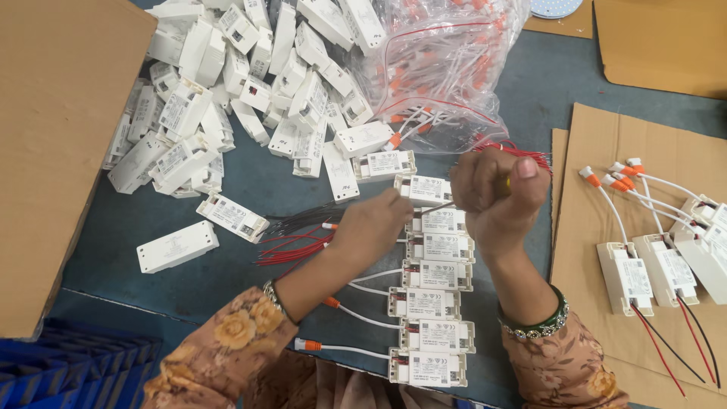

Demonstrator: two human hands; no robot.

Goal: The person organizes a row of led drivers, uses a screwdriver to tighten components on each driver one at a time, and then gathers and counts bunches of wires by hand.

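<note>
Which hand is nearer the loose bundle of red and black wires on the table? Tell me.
Left. The left hand lies right beside the wire bundle, at its right end. The right hand is farther right, raised over the column of white boxes.

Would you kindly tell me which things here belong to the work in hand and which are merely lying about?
In hand:
- left hand at the top of the column of white driver boxes
- right hand gripping a screwdriver
- red and black wires beside the left hand

Lying about:
- heap of white boxes
- bag of connectors
- wired boxes on the cardboard sheet
- blue crate
</note>
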